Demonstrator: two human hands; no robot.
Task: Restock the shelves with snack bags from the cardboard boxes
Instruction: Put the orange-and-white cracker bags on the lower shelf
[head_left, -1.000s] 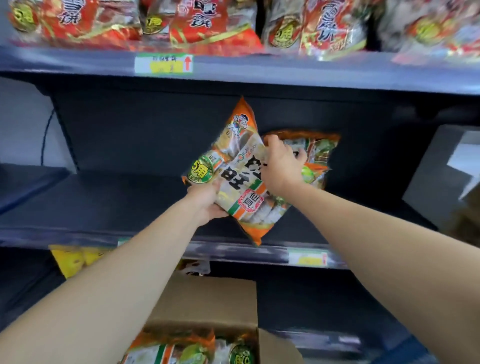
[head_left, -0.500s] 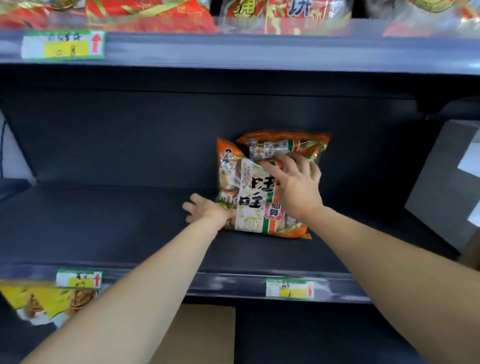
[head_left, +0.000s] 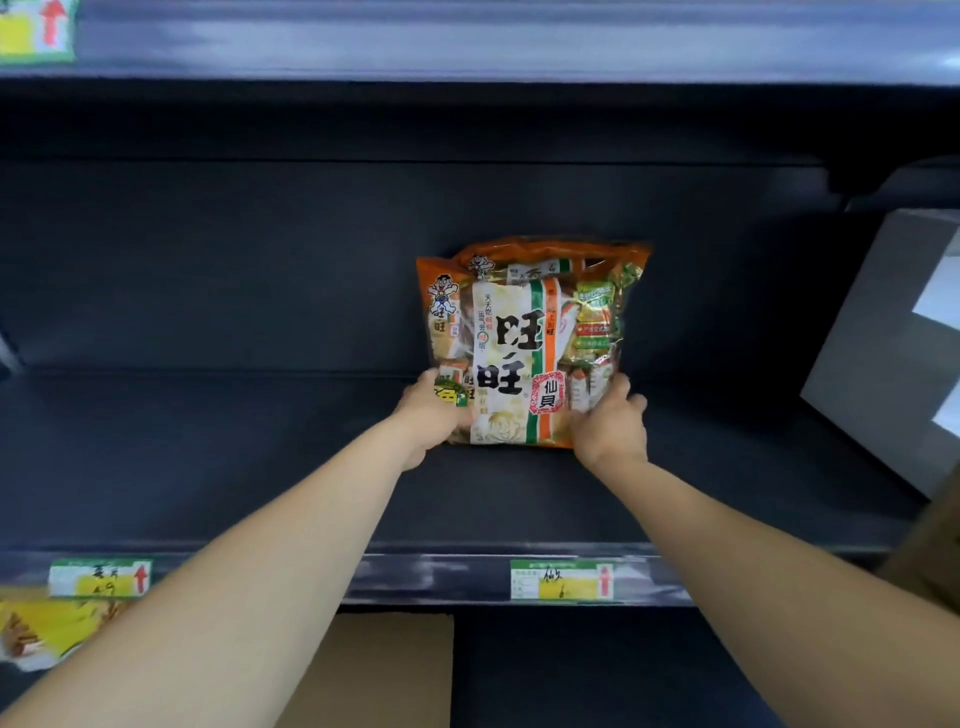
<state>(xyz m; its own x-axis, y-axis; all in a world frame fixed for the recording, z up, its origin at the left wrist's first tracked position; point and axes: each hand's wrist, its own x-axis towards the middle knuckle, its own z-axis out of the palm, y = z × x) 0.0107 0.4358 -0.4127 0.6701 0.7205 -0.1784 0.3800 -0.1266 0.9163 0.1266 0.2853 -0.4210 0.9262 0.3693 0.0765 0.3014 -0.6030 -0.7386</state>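
Note:
An orange and white snack bag (head_left: 514, 358) stands upright on the dark shelf (head_left: 234, 457), near the back wall. A second bag of the same kind (head_left: 597, 291) stands right behind it, mostly hidden. My left hand (head_left: 431, 415) grips the front bag's lower left corner. At the lower right corner, my right hand (head_left: 608, 421) grips the same bag. A cardboard box flap (head_left: 384, 670) shows below the shelf edge; the box's contents are out of view.
Price labels (head_left: 563, 579) sit on the shelf's front rail. A yellow bag (head_left: 47, 631) lies on the lower shelf at the left. A grey panel (head_left: 893, 353) stands at the right end. The upper shelf rail (head_left: 467, 41) runs overhead.
The front bag went from tilted in the air to standing upright on the shelf. Both hands slid down to its lower corners. The view moved closer.

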